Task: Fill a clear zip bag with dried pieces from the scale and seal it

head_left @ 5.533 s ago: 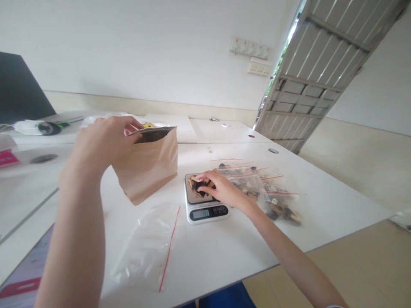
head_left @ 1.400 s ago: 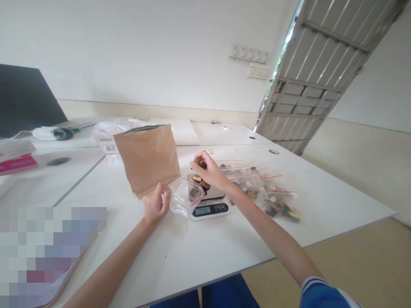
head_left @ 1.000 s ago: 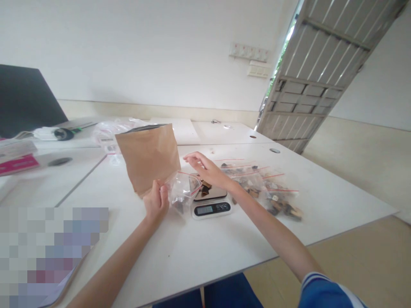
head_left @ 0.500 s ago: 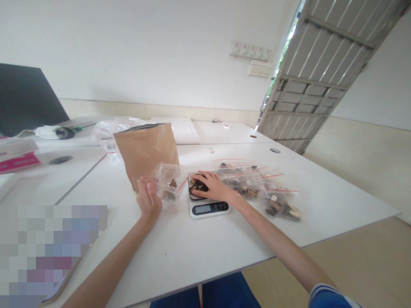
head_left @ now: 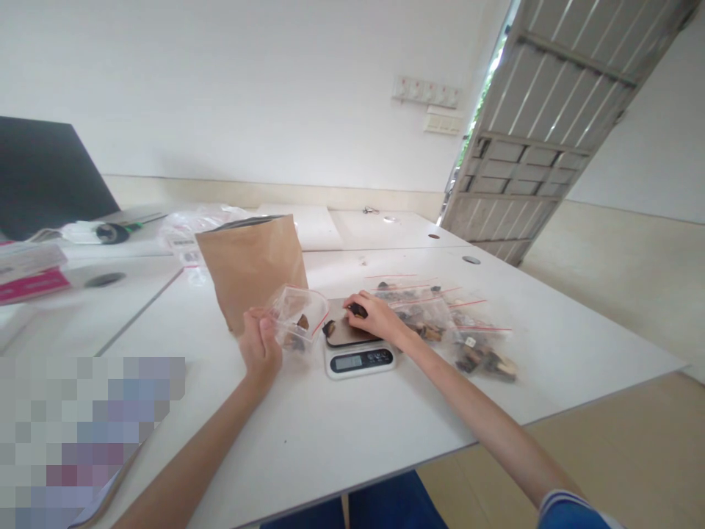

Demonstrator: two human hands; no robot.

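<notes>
Right grip [head_left: 381,318] pinching dark bits [head_left: 358,310] over the scale [head_left: 360,361].
My left grip [head_left: 261,348] pinches the clear bag [head_left: 287,303] by the scale's left edge; scale's back from the table's [head_left: 330,433] near edge.

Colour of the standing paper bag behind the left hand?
Plain light brown outside; the paper bag shows best in the head view, the only one.
</notes>
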